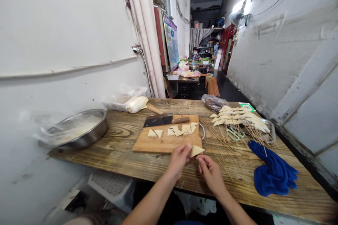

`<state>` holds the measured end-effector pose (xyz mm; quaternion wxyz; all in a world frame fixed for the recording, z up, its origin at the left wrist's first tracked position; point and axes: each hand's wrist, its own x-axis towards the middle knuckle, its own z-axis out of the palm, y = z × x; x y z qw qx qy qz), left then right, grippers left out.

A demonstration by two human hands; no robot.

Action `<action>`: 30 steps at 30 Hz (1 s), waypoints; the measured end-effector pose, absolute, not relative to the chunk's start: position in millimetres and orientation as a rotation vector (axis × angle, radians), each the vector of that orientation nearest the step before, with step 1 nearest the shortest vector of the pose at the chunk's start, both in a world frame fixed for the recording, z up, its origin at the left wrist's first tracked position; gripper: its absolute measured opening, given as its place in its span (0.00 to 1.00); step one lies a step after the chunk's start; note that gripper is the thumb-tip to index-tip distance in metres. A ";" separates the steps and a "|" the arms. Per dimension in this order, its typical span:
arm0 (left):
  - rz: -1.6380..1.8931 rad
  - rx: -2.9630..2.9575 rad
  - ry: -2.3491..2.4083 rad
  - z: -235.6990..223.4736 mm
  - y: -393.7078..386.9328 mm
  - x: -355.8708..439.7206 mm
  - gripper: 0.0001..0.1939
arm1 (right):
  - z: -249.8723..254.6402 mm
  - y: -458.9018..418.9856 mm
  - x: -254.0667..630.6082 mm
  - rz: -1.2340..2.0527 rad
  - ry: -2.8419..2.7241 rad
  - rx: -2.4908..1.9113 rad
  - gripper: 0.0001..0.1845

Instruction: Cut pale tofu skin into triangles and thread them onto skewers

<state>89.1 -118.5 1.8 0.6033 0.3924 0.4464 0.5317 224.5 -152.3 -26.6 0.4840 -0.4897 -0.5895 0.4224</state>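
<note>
My left hand [180, 159] pinches a pale yellow triangle of what looks like tofu [197, 150] just past the near right corner of a wooden cutting board [155, 144]. Close beside it, my right hand [210, 171] is closed on a thin bamboo skewer, mostly hidden by the fingers, with its end at the triangle's lower edge. On the board lie several more triangles [158, 133], and a cleaver [157, 121] rests behind them. Loose bamboo skewers [220, 147] are spread to the right. Skewered triangles [237, 116] are heaped on a metal tray [271, 130].
A steel basin [87, 139] with plastic film stands at the left. Behind the board are a bagged pale vegetable [137, 104] and a dark plastic bag [215, 102]. Green-handled scissors [235, 134] and a blue cloth [274, 175] lie at right. A person [194, 55] sits far back.
</note>
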 end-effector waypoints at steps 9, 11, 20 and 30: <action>0.940 1.762 2.384 -6.7 -42.1 56.3 0.27 | -44.4 -141.0 227.8 1.200 -1.271 -1.183 0.21; 0.913 1.736 2.419 -8.6 -36.1 60.6 0.24 | -43.5 -140.9 227.8 1.215 -1.262 -1.175 0.21; 1.203 1.891 1.859 -15.0 -50.1 47.8 0.08 | -41.2 -143.5 229.9 1.255 -1.239 -1.172 0.20; 1.275 0.923 1.059 -14.4 -69.1 26.1 0.19 | -37.0 -144.6 226.9 1.228 -1.311 -1.181 0.21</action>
